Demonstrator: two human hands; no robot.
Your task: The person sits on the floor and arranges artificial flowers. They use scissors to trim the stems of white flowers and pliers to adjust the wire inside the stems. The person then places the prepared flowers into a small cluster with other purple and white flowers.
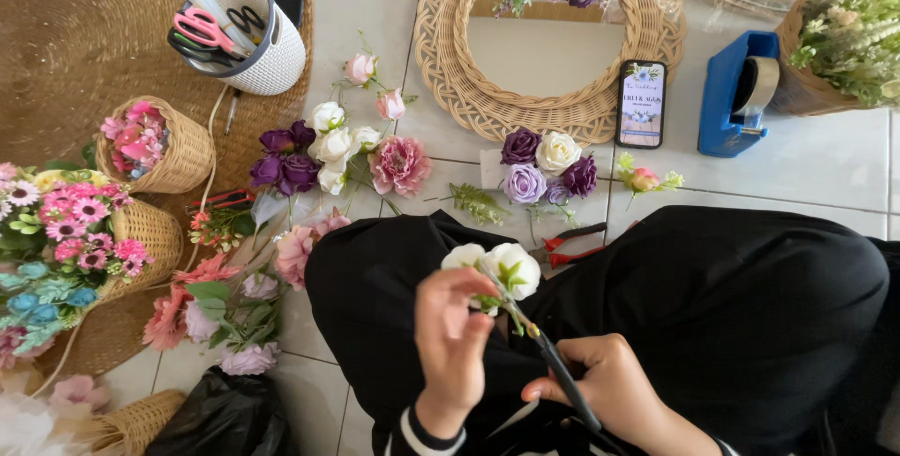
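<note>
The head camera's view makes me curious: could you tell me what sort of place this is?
Probably a home floral-craft corner on a tiled floor: artificial flowers lie about, beside a wicker wreath ring and a tub of scissors.

Illumination: bright, even daylight.
Shadows: soft, faint under the flowers.
Glare: mild sheen on white floor tiles (pixel 825 165).
Focus: sharp throughout.
Distortion: slight wide-angle bending at edges.

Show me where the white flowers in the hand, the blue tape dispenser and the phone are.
white flowers (pixel 511 269), head view, petals of the larger bloom.
blue tape dispenser (pixel 722 104), head view, blue side wall.
phone (pixel 642 103), head view, middle of the screen.
</note>
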